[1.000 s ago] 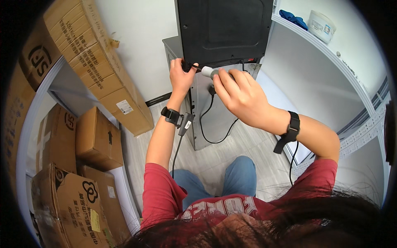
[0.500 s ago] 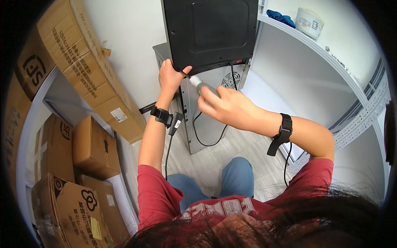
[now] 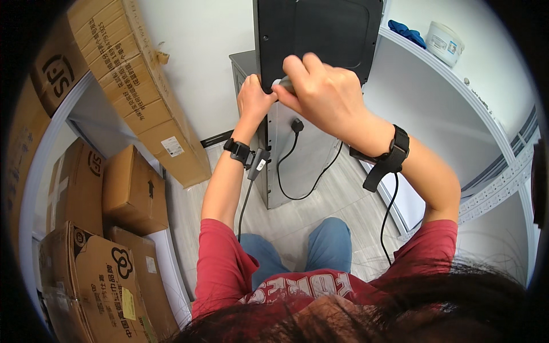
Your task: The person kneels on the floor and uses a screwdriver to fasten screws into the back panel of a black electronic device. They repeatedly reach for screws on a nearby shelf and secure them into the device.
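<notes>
In my right hand (image 3: 331, 91) is a grey-handled screwdriver (image 3: 280, 86), its fingers closed around the handle. The screwdriver's tip is hidden at the lower left corner of a black appliance's back panel (image 3: 314, 43). My left hand (image 3: 254, 100) is beside that corner with curled fingers, its thumb close to the screwdriver's front end. Whether those fingers grip the panel edge, the screwdriver shaft or a small part cannot be made out. Below the panel stands a grey metal cabinet (image 3: 277, 177), with a black power plug and cord (image 3: 297, 126) against it.
A tall cardboard box (image 3: 143, 114) leans against the wall on the left. Several more boxes (image 3: 137, 191) fill the left shelf. White shelving (image 3: 480, 108) curves along the right, bearing a white tub (image 3: 445, 44) and a blue cloth (image 3: 407, 34).
The view has shifted, so the appliance appears farther right and higher. My right hand has moved up and turned around the screwdriver, covering more of it. My left thumb has lowered toward the tip.
</notes>
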{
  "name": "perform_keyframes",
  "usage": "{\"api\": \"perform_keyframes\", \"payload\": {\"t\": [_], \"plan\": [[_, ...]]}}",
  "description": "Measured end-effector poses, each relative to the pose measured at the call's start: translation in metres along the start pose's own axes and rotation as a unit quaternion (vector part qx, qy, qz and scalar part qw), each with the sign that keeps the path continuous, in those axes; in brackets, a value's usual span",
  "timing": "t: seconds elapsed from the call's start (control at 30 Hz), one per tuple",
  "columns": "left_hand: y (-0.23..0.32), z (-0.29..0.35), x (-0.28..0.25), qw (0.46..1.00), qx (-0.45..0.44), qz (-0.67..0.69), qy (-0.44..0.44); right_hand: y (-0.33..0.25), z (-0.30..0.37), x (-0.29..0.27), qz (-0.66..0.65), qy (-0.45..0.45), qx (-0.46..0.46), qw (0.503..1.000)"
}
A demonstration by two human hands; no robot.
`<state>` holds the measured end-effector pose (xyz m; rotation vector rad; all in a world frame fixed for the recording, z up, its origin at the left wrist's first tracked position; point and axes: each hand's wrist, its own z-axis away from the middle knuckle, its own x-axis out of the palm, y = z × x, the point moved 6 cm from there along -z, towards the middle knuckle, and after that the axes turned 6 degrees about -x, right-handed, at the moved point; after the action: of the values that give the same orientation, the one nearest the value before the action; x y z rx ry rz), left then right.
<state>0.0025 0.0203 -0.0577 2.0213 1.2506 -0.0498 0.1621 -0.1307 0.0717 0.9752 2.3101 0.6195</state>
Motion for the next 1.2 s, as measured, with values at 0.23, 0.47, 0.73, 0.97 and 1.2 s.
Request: {"api": "perform_keyframes", "payload": {"t": [0.23, 0.47, 0.73, 0.97, 1.2], "plan": [[0.001, 0.001, -0.004, 0.999, 0.027, 0.019, 0.014, -0.012, 0.012, -0.001, 0.016, -0.004, -0.116, 0.993], [0.006, 0.002, -0.005, 0.999, -0.022, -0.046, -0.016, 0.000, 0.019, -0.009, -0.089, -0.237, -0.122, 0.960], [0.003, 0.003, -0.001, 0.999, -0.014, -0.035, 0.007, 0.027, 0.046, -0.004, -0.076, -0.312, 0.042, 0.946], [0.000, 0.004, 0.000, 0.999, -0.007, -0.040, 0.014, 0.024, 0.045, 0.009, -0.090, -0.398, 0.222, 0.886], [0.005, 0.005, -0.002, 0.999, 0.016, -0.040, 0.023, -0.021, 0.064, -0.011, -0.129, -0.330, -0.071, 0.932]]}}
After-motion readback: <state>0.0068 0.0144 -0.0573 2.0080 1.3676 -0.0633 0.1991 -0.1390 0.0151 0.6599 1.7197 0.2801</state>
